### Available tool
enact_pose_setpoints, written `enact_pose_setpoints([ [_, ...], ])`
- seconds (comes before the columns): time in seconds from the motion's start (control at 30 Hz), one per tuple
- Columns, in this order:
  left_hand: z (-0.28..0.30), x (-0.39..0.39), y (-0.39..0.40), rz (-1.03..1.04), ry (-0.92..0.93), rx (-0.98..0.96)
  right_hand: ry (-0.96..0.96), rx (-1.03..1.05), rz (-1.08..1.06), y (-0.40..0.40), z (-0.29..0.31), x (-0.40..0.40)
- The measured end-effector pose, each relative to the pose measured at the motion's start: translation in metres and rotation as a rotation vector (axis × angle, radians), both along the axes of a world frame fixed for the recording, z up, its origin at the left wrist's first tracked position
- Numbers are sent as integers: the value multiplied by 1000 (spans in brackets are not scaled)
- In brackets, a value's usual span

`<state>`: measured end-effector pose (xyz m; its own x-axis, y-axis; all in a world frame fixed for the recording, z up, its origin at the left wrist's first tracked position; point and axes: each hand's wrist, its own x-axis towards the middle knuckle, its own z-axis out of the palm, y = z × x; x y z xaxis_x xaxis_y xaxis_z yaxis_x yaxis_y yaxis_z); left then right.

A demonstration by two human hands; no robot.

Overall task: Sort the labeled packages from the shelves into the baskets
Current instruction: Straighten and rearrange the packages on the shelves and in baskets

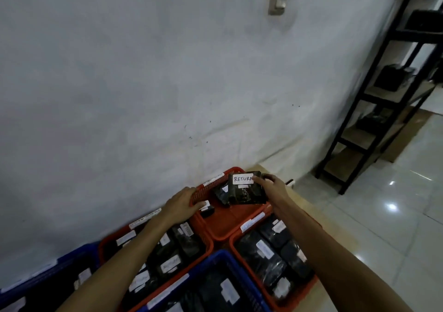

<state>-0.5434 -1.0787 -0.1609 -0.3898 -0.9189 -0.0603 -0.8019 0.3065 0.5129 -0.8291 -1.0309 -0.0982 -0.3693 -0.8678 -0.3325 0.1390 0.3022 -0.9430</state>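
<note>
The right hand (269,187) grips a black package (247,190) whose white label reads "RETURN", thumb on the label, fingers curled behind its far edge, holding it above the far red basket (230,228). The left hand (183,204) rests on that basket's left rim, fingers bent over it. More labelled dark packages fill the nearer red basket (275,251) and blue basket (215,285). A black shelf (374,100) stands at the right against the white wall (143,84).

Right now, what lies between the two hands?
In the head view, between left hand and right hand: the far red basket with a dark package; the right grips the RETURN package.
</note>
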Motion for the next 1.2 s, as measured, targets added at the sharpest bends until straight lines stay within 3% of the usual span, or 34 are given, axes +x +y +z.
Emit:
enact_pose_setpoints([
  [0.23, -60, -77, -74, 89, 24, 88, 104, 130, 148, -111, -54, -65],
  [0.5, -147, -83, -110, 107, -389, 192, 125, 273, 327, -158, -132, -65],
  [0.77, -180, -77, -147, 39, -576, 176, -21, 359, 445, -169, -186, -29],
  [1.0, -185, -80, -162, 57, -506, 148, -36, 402, 449, -181, -207, -13],
  [1.2, -188, -75, -145, -4, -450, 187, -26, 332, 421, -220, -188, -10],
])
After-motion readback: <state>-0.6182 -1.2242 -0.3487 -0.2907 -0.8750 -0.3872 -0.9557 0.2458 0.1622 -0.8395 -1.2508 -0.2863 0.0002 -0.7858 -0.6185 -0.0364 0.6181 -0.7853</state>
